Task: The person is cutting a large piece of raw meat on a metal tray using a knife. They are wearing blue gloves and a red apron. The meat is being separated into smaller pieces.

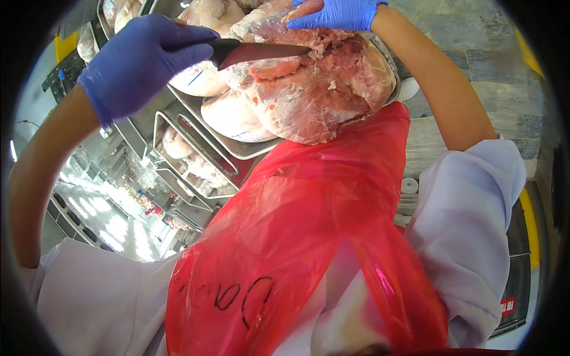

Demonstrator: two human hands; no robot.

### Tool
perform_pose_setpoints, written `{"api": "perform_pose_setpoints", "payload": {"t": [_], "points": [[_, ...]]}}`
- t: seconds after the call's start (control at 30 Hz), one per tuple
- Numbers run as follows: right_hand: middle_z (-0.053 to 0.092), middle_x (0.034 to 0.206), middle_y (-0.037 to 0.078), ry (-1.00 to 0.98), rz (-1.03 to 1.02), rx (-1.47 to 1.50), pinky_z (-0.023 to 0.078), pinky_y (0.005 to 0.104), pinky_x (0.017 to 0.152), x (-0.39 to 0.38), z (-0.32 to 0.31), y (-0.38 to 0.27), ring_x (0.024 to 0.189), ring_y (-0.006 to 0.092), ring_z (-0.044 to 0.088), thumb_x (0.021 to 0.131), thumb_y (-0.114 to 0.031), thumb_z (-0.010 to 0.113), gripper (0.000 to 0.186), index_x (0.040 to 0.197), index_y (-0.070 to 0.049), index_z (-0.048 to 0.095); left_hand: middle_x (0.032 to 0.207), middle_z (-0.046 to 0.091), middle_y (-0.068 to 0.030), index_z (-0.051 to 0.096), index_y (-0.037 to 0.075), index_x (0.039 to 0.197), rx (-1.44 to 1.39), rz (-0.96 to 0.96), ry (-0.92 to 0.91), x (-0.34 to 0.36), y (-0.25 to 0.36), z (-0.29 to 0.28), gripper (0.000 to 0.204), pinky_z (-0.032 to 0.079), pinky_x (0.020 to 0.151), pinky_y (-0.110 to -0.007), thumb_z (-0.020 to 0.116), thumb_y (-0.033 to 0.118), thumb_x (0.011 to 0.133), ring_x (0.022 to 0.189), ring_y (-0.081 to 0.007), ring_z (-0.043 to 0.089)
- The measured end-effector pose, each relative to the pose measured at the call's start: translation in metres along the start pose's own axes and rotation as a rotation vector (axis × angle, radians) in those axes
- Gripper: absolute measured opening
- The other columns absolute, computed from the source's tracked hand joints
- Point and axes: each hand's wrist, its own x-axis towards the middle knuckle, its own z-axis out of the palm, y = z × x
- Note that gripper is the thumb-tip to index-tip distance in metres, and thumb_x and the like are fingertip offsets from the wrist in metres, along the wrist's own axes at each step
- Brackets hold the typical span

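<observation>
My left hand (142,62), in a blue glove, is closed round the black handle of a knife (270,53). The blade points right, its tip at the cut, ragged flesh of a large pale-pink piece of raw meat (314,110). My right hand (341,15), also blue-gloved, lies at the far side of this meat. A pink flap of flesh shows between its fingers, and the picture's top edge cuts off part of the hand. Clear plastic film seems to cling to the meat near the right fingers.
Wrapped pieces of meat (228,115) lie beside it in a metal tray (249,148). Lower left stands a metal rack (172,127) with more meat. A red plastic apron (309,202) covers my front, close to the meat. Grey tiled floor (493,77) spreads at the right.
</observation>
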Motion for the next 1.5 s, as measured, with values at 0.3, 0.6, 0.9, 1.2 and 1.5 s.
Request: {"api": "perform_pose_setpoints", "payload": {"t": [0.3,0.6,0.9,1.2,1.5], "points": [[0.071,0.079,0.011,-0.142,0.092,-0.115,0.054,0.037,0.069,0.023,0.013,-0.009,0.072,0.0295,0.069,0.079,-0.064,0.065,0.048,0.084,-0.018,0.077,0.078,0.062,0.0032,0.067,0.006,0.122,-0.365,0.017,-0.101,0.021,-0.117,0.034,0.035,0.044,0.06,-0.023,0.063,0.031,0.096,0.066,-0.0052,0.052],[0.072,0.081,0.013,-0.168,0.206,-0.063,0.054,0.0376,0.075,0.029,0.018,-0.009,0.078,0.0309,0.069,0.09,-0.06,0.055,0.051,0.089,-0.013,0.076,0.075,0.06,0.0052,0.072,0.007,0.114,-0.751,-0.183,-0.03,-0.003,-0.157,0.109,0.033,0.038,0.053,-0.022,0.066,0.032,0.094,0.059,-0.0038,0.044],[0.067,0.106,0.018,0.442,0.281,0.083,0.052,0.0422,0.082,-0.038,0.013,-0.021,0.089,0.0373,0.065,0.093,-0.04,0.056,0.036,0.107,-0.009,0.068,0.091,0.065,-0.004,0.055,0.01,0.138,-0.594,-0.042,0.272,-0.104,-0.049,0.139,0.04,0.049,0.075,-0.027,0.059,0.016,0.099,0.077,-0.0107,0.057],[0.062,0.115,0.022,0.717,0.632,-0.07,0.045,0.0455,0.096,-0.131,0.095,-0.034,0.108,0.0368,0.059,0.086,-0.044,0.067,0.055,0.121,-0.002,0.062,0.104,0.065,-0.0231,0.044,0.013,0.145,-0.174,-0.225,0.084,-0.075,0.046,0.111,0.047,0.049,0.086,-0.042,0.054,0.019,0.099,0.096,-0.0394,0.063],[0.061,0.112,0.021,0.93,0.678,-0.157,0.048,0.0439,0.09,-0.134,0.12,-0.036,0.103,0.0373,0.059,0.088,-0.034,0.066,0.043,0.116,-0.002,0.062,0.113,0.067,-0.0203,0.053,0.011,0.138,-0.286,-0.125,0.168,-0.054,-0.005,0.103,0.041,0.048,0.09,-0.033,0.057,0.018,0.098,0.101,-0.0336,0.065]]}}
